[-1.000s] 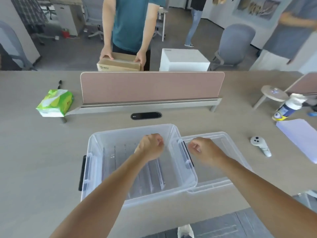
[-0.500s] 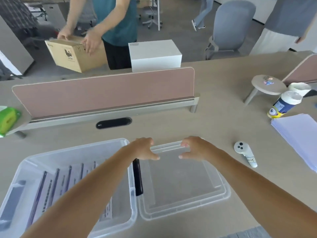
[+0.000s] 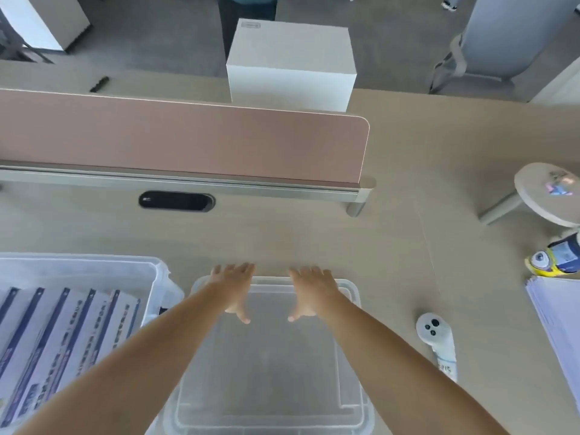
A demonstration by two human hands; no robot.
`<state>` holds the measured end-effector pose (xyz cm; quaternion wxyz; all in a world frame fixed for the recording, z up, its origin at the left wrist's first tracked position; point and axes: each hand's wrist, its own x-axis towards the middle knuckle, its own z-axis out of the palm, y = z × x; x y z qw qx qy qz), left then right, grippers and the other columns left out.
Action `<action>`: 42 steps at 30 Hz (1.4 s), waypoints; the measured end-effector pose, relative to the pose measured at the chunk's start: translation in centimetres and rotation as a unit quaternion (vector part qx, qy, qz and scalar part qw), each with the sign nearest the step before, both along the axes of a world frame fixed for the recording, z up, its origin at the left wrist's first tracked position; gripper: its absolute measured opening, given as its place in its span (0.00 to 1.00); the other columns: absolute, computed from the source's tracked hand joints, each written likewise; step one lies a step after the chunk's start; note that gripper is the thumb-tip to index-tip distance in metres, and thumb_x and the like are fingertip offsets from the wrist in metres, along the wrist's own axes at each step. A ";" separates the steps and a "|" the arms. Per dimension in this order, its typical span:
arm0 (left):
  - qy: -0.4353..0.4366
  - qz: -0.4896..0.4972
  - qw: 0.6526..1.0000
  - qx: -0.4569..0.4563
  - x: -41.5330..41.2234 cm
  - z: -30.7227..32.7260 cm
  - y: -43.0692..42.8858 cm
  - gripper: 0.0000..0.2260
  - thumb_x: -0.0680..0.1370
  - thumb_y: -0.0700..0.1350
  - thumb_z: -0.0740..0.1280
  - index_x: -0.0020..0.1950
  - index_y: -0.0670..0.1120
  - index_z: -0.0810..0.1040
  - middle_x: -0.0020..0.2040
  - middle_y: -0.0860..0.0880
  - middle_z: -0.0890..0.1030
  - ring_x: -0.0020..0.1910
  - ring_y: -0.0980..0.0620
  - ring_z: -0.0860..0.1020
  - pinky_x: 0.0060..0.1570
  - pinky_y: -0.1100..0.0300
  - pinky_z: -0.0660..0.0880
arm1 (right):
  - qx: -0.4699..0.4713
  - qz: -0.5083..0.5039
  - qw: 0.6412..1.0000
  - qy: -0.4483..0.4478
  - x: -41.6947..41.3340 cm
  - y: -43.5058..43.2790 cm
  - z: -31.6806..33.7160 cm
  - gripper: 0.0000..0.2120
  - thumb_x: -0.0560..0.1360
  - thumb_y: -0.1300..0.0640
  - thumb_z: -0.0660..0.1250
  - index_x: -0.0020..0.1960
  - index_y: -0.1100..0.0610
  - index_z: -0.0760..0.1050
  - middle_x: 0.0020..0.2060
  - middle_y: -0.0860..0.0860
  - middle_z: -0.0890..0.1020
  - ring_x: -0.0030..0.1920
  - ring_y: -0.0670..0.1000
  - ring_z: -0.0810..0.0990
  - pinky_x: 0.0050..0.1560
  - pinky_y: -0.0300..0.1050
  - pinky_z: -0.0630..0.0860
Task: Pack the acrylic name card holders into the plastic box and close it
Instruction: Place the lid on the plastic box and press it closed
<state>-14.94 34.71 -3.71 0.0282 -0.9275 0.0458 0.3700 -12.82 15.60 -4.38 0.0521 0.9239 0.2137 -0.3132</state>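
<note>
Both hands lie flat and open on the clear lid: the left hand (image 3: 233, 288) and the right hand (image 3: 310, 291) have the fingers stretched over its far edge, with the thumbs pointing inward on its top face. Neither grip is closed around anything yet; the palms only rest on the plastic. I judge that the hands are placed so, one on each side of the far edge, to take the lid (image 3: 270, 368) evenly and carry it level, because it is wide and thin and could bend or tilt if lifted by one corner.

The lid lies on the worktop (image 3: 314, 237), just beside the plastic box (image 3: 94, 265), which stands open at the left of the view. It is frosted and transparent, with rounded corners and a raised rim, so the wood colour shows through it.

Inside the box, the acrylic name card holders (image 3: 62, 334) are packed in a row, leaning against one another. They look like clear sheets with dark blue bands and small printed text, too blurred to read. The packing seems finished; closing is what remains.
</note>
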 end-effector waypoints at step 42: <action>-0.280 0.273 0.902 -0.184 -5.9 23.6 16.3 0.36 0.73 0.70 0.57 0.71 0.46 0.68 0.69 0.43 0.72 0.69 0.40 0.67 0.66 0.49 0.66 | 0.079 0.116 0.907 -0.398 -10.0 10.7 23.3 0.19 0.67 0.67 0.61 0.55 0.53 0.75 0.47 0.51 0.78 0.49 0.59 0.78 0.36 0.46 0.65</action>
